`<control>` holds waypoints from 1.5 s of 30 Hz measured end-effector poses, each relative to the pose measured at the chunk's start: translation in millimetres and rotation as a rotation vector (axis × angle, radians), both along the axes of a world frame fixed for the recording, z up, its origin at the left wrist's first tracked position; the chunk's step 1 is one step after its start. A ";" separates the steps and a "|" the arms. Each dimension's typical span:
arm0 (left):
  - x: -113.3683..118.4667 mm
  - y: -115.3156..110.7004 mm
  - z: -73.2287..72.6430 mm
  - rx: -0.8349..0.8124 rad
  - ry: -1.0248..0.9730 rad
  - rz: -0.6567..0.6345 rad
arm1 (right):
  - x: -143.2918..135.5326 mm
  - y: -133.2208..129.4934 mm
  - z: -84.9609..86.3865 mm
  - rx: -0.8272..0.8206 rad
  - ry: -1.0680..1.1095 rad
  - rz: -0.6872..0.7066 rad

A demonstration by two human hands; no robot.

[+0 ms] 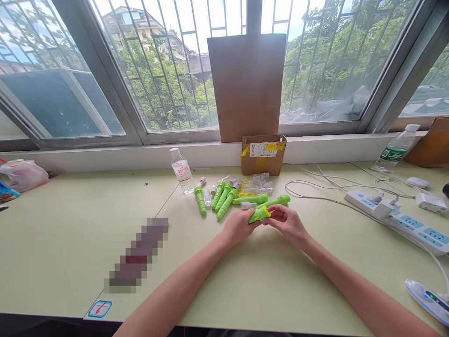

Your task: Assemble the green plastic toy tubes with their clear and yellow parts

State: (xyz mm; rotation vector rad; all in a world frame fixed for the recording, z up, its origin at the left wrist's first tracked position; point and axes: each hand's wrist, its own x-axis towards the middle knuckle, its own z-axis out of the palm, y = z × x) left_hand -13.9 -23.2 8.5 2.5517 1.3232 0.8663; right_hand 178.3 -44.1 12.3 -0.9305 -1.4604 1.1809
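Note:
My left hand (239, 228) is closed around a green plastic tube (258, 216), which tilts up to the right above the table. A yellow ring (267, 211) sits at the tube's wide end. Fingers of my right hand (288, 225) are pinched together at that ring; their tips are partly hidden. Just beyond my hands lie several ribbed green tubes (224, 204), some with white tips. Among them are clear plastic pieces (259, 186), loose yellow rings (246, 194) and a small clear cylinder (207, 197).
Behind the pile stand a small cardboard box (261, 164) and a water bottle (183, 172). On the right, cables run to a white power strip (403, 222), with another bottle (395, 150) behind. A pixelated dark object (140, 252) lies left on the table (70, 234).

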 end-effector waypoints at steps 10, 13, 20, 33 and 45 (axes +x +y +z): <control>1.4 -4.5 8.8 -0.084 -0.134 -0.072 | -5.4 -6.1 -1.5 0.164 -0.033 -0.212; 0.7 -4.7 8.3 -0.116 -0.136 -0.084 | -5.2 -6.5 -1.9 0.162 -0.050 -0.178; 1.6 -4.9 4.4 -0.084 -0.084 -0.032 | -7.0 -7.2 -6.5 0.138 -0.046 -0.151; 4.4 -3.0 0.7 -0.044 -0.059 0.029 | -10.6 -11.8 0.5 0.146 0.001 -0.169; 3.0 -1.5 -10.3 0.114 -0.220 0.066 | -11.5 -10.1 -2.0 0.250 -0.071 -0.209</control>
